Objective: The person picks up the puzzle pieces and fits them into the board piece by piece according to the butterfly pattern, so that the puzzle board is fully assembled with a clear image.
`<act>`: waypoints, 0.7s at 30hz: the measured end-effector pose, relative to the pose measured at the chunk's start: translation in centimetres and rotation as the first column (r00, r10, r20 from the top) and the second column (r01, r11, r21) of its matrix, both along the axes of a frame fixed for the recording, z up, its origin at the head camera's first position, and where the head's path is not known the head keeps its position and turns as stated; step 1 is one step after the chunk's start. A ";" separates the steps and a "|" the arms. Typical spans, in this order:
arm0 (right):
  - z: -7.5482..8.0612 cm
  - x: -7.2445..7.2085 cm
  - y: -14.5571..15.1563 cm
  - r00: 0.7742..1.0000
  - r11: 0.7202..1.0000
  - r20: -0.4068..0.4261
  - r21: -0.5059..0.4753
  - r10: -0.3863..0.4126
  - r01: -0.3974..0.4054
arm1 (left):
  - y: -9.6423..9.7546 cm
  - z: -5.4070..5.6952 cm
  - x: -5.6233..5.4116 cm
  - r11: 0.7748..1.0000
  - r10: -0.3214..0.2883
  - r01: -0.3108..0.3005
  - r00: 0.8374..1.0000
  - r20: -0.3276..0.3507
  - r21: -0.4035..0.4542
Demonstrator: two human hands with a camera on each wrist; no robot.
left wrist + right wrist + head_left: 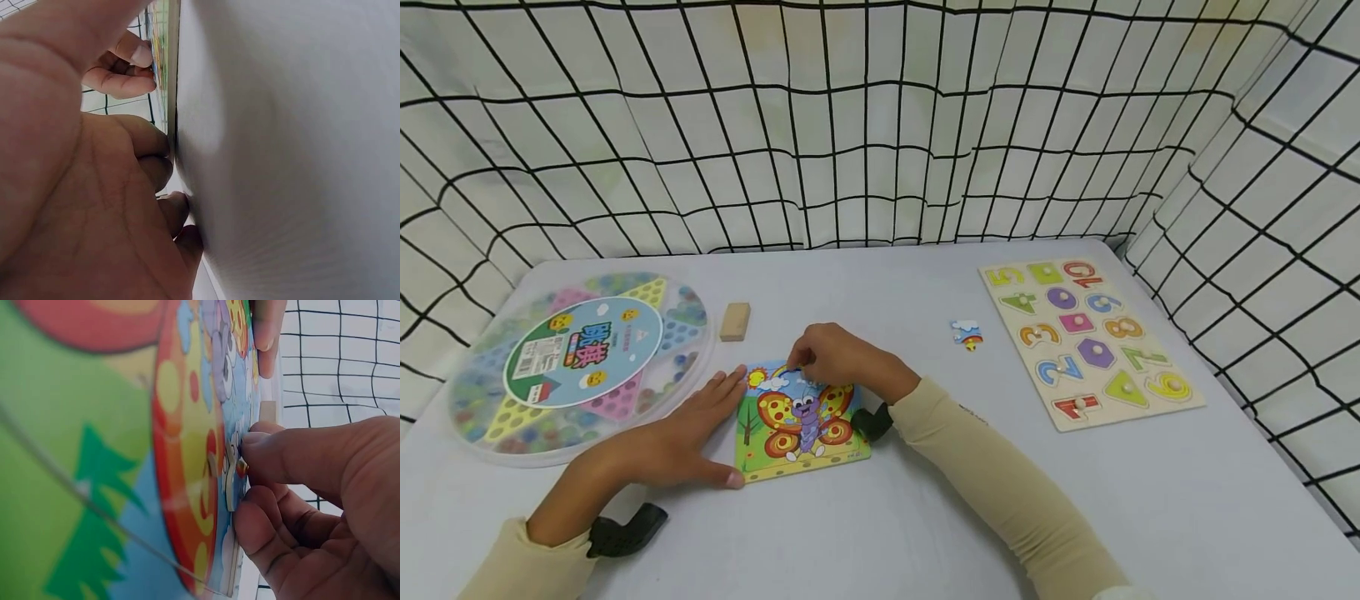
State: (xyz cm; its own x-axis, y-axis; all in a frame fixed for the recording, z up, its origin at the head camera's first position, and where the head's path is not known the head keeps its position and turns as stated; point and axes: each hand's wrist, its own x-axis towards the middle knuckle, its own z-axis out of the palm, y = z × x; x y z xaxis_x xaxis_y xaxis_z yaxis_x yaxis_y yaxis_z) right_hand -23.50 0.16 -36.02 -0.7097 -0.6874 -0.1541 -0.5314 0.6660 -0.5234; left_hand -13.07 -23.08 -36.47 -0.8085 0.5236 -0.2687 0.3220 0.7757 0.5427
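Note:
A butterfly puzzle board lies flat on the table before me. My left hand stretches along its left side, fingertips by the upper left corner and thumb at the lower left one; the left wrist view shows its fingers against the board's edge. Over the board's top edge, my right hand pinches a small puzzle piece. The right wrist view shows that puzzle piece slightly raised from the picture, with a small knob between thumb and fingers. Another puzzle piece, with a rainbow and clouds, lies apart on the right.
A round clear case of marbles with a blue label stands at the left. Behind the puzzle is a small wooden block. A number and shape board lies at the right. Black netting and white sheeting surround the table.

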 end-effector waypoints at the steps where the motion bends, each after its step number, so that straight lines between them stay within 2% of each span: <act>1: 0.1 0.0 0.0 1.000 1.000 0.007 -0.001 -0.001 0.001 | 0.0 0.0 0.0 1.000 -0.002 0.002 1.000 0.002 -0.004; 5: 0.3 -0.2 0.4 1.000 1.000 0.028 -0.018 0.003 -0.002 | 0.1 0.1 -0.2 1.000 -0.008 0.009 1.000 0.015 -0.016; 11: 0.8 -0.9 2.3 1.000 0.998 0.000 -0.069 -0.016 0.016 | 0.1 0.2 -0.1 1.000 0.000 0.001 1.000 0.016 -0.019; 21: 1.4 -2.2 9.4 0.994 0.984 -0.028 -0.146 -0.105 0.100 | 0.1 0.2 -0.1 1.000 -0.008 0.008 1.000 0.013 -0.016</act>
State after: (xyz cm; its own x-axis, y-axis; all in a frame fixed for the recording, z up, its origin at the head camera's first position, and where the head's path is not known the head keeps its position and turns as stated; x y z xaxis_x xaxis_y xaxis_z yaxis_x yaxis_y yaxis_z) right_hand -25.69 9.54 -34.57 -0.7809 -0.6238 -0.0321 -0.4841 0.6370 -0.5999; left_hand -13.19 -22.99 -36.25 -0.8009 0.5254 -0.2874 0.3212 0.7819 0.5343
